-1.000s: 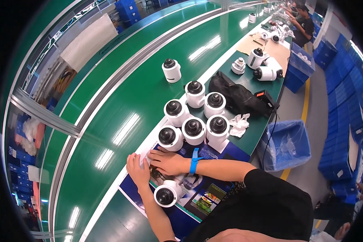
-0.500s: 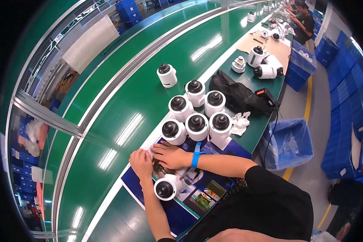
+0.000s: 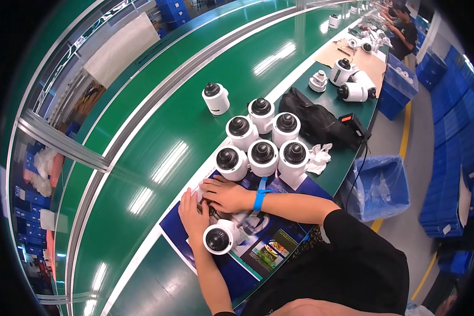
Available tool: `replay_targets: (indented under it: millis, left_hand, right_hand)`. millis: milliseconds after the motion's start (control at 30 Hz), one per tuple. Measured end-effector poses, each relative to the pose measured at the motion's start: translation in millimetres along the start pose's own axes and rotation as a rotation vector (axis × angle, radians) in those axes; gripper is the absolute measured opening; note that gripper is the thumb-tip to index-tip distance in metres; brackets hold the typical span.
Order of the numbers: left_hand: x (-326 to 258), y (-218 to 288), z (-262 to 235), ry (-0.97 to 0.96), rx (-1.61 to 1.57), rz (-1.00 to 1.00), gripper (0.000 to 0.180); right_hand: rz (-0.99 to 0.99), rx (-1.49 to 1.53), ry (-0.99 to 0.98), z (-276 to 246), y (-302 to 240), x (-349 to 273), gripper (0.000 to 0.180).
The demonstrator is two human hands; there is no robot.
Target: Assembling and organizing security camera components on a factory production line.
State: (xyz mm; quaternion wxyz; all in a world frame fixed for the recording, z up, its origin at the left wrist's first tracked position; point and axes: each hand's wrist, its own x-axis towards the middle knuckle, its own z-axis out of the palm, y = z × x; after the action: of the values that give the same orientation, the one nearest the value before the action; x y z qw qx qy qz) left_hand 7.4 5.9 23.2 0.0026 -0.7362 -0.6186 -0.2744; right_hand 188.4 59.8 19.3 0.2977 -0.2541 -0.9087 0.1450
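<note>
My left hand [image 3: 193, 216] and my right hand [image 3: 224, 193] meet at the near edge of the green belt, both pressed on a small part that they mostly hide. A blue band [image 3: 258, 200] circles my right wrist. A white dome camera [image 3: 218, 238] lies on its side just below my left hand, on a blue printed mat [image 3: 279, 245]. Several upright white dome cameras [image 3: 262, 157] stand in a cluster right behind my right hand. One more dome camera [image 3: 215, 98] stands alone farther out on the belt.
A black bag [image 3: 316, 122] and a white cloth [image 3: 318, 158] lie behind the cluster. More white cameras [image 3: 348, 84] sit farther along the bench, where another person [image 3: 400, 21] works. A blue bin [image 3: 379, 187] stands on the floor to the right; stacked blue crates [image 3: 447, 174] line the aisle.
Both hands stay together at the belt edge with only slight shifts. The lone camera on the belt has drifted a little toward the cluster in the picture.
</note>
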Motion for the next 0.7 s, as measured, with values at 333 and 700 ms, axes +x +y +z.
replay_targets:
  millis: [333, 700]
  left_hand:
    - [-4.1, -2.8, -1.2, -0.005, -0.017, -0.021, 0.04]
    - [-4.0, -3.8, -0.6, -0.006, -0.031, -0.018, 0.04]
  right_hand:
    - [0.016, 0.002, 0.026, 2.7, -3.4, -0.6, 0.031]
    - [0.015, 0.002, 0.028, 1.1, -3.9, -0.1, 0.031]
